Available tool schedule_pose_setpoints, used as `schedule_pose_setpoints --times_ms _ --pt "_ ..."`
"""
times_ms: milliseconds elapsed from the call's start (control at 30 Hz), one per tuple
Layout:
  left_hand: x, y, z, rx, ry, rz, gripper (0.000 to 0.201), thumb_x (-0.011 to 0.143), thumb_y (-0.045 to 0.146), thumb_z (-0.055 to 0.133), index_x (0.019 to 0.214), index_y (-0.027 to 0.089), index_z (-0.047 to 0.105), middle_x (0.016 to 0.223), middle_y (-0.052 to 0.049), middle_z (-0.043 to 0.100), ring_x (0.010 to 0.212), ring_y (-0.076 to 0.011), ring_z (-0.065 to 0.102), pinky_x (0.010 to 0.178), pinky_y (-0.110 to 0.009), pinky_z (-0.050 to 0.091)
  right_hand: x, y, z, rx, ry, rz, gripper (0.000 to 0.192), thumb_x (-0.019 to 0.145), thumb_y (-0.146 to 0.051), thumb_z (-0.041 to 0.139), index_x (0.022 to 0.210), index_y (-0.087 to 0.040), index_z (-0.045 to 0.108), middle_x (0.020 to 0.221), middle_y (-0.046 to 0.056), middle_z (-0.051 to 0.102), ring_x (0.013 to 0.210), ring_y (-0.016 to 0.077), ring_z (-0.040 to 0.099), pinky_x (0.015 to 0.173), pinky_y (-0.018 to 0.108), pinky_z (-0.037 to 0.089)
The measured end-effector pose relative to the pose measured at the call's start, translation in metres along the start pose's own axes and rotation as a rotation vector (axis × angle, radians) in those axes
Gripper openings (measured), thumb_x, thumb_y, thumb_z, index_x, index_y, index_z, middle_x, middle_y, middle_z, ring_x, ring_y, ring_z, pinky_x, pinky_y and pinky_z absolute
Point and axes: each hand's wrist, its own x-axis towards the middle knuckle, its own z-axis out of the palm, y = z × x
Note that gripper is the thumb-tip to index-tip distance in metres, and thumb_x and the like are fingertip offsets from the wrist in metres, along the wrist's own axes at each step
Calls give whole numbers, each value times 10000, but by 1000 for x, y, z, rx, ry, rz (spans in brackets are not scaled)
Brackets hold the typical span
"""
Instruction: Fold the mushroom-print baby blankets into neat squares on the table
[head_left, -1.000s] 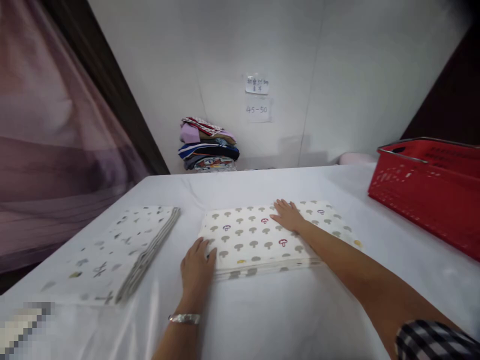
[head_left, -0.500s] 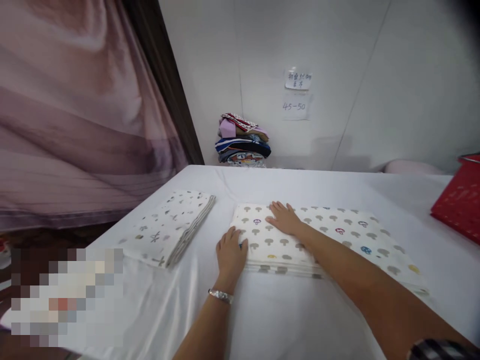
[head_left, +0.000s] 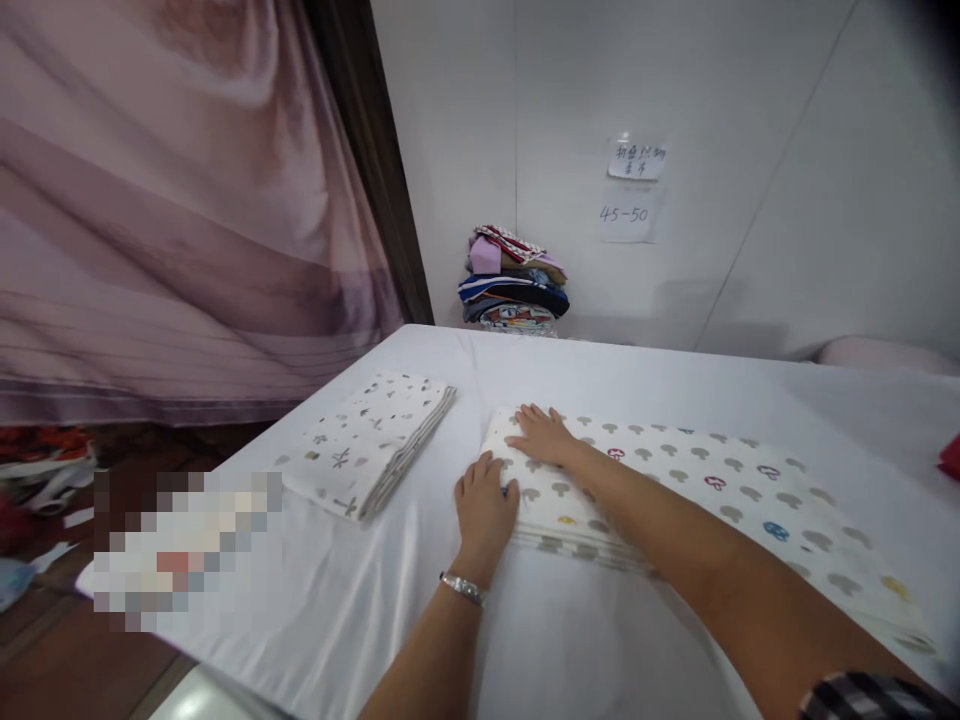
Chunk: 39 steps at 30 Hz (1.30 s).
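Note:
A folded white cloth with a mushroom print [head_left: 679, 476] lies flat on the white-covered table [head_left: 592, 640], its layers showing along the near edge. Spread over the top of its left end is my right hand [head_left: 541, 436], palm down and fingers apart. My left hand [head_left: 484, 508], with a bracelet at the wrist, rests at the cloth's left edge, its thumb on the print and its fingers stretched out. Neither hand grips anything. To the left sits a second folded white cloth [head_left: 379, 440] with small grey leaf-like motifs, apart from both hands.
Against the back wall is a stack of folded fabrics [head_left: 514, 280]. Paper signs [head_left: 630, 214] hang on the wall. A pink curtain [head_left: 172, 220] drapes at the left. Something red [head_left: 951, 458] shows at the right edge. A blurred patch covers the table's left corner.
The view has turned left, so the scene sits further right. My right hand has slid left over the mushroom cloth, nearer my left hand, which stays at the edge.

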Motion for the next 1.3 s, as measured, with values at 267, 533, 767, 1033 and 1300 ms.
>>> schedule_pose_setpoints --times_ms 267,533,767,1033,1300 --pt "0 2 0 36 -3 -22 339 826 262 511 1148 200 595 1352 -71 498 1220 -258 441 1018 -431 337 12 -19 9 25 39 -67 680 919 -541 255 1460 -130 225 1538 91 140 1411 231 81 1112 485 45" --pt "4 -1 0 72 -4 19 359 840 296 482 1173 209 582 1353 -76 494 1207 -251 460 1004 -435 360 13 -17 12 44 112 -90 634 924 -515 316 1428 -131 300 1516 125 217 1400 254 139 1103 514 93" --pt "14 -4 -3 107 -54 47 415 865 381 405 1200 191 559 1373 -74 469 1217 -271 458 996 -448 382 -40 19 -3 -61 128 -134 486 938 -507 338 1326 -233 441 1497 104 281 1380 265 205 1085 532 153" --pt "18 -5 -5 101 -113 30 502 865 452 340 1246 183 525 1418 -63 416 1238 -299 429 1012 -496 362 -213 173 -32 -82 151 469 523 935 -479 351 1397 -237 373 1517 99 227 1401 261 149 1098 530 99" --pt "18 2 -12 103 -163 11 545 865 485 299 1271 183 503 1441 -50 383 1255 -299 413 1033 -478 348 -310 243 -38 335 520 882 528 892 -442 449 1345 -172 453 1395 131 446 1305 266 378 1065 442 294"
